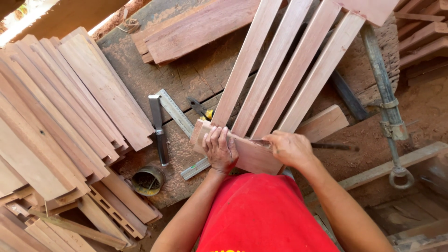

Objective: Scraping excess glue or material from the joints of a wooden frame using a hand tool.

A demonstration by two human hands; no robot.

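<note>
My left hand (219,148) lies flat on a short wooden crosspiece (254,157) at the near ends of several long pale slats (275,70) that fan away from me across a dark workbench (196,74). My right hand (289,148) rests on the right part of the same crosspiece, fingers closed around a thin dark tool (333,147) whose shaft sticks out to the right. The tool's tip is hidden under my fingers.
A metal try square (175,112) and a dark chisel (158,133) lie left of my hands, near a small round tin (147,179). Stacked boards (60,116) fill the left. A metal bar clamp (387,102) runs along the right. A short wood block (324,122) lies behind my right hand.
</note>
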